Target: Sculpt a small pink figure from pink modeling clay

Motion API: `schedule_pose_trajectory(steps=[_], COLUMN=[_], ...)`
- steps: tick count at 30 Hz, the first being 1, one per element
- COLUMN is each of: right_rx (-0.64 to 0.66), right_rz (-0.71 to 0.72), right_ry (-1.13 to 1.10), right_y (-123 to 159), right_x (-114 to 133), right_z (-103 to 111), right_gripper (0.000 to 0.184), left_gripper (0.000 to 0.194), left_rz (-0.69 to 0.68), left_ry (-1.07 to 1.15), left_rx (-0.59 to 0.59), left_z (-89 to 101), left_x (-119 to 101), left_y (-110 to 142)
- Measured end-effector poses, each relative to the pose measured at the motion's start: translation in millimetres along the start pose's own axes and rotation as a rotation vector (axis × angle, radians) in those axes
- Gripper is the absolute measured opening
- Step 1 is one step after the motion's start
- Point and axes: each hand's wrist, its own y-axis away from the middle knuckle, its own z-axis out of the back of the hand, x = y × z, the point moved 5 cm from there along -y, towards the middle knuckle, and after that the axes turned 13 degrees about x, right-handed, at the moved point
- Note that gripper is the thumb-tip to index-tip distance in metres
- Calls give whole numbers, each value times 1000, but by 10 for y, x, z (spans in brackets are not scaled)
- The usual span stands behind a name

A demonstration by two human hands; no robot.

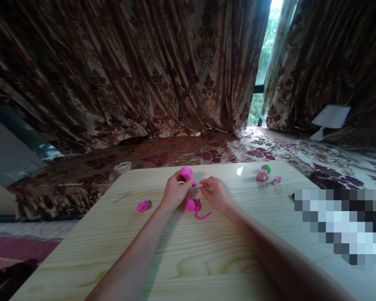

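My left hand (pixel 174 190) pinches a bright pink rounded piece (pixel 186 172) above the far part of the table; its material, clay or yarn, I cannot make out. A small pink tip (pixel 194 183) sticks out by the thumb. Close by on the right, my right hand (pixel 217 192) has thumb and forefinger brought together; whatever lies between them is too small to name. Below the hands, a pink ball (pixel 191 204) lies on the table beside a curved pink strand (pixel 203 216). Left of my left wrist is a crumpled, flower-like pink piece (pixel 142 206).
On the wooden table (pixel 207 259), a dusky pink piece (pixel 262 175), a green ball (pixel 265 169) and a small pink loop (pixel 276 180) sit at the far right. A thin pale stick (pixel 122 197) lies left. A clear container (pixel 122 168) stands beyond the far left corner.
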Motion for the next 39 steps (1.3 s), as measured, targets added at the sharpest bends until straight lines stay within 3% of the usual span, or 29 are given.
schedule_pose_trajectory(steps=[8, 14, 19, 26, 39], right_rx=[-44, -93, -156, -149, -167], right_rz=[-75, 12, -9, -33, -48], right_ry=[-197, -421, -539, -585, -548], right_y=[-43, -59, -63, -86, -53], right_x=[-207, -44, 48, 51, 9], right_z=[6, 148, 177, 142, 210], right_gripper=[21, 23, 14, 13, 14], left_gripper=[22, 31, 25, 26, 26], left_rz=[13, 73, 45, -11, 5], left_ry=[-31, 63, 75, 99, 77], left_rx=[40, 186, 188, 230, 206], left_z=[139, 19, -65, -175, -112], left_x=[3, 54, 20, -52, 4], left_y=[-5, 20, 39, 59, 52])
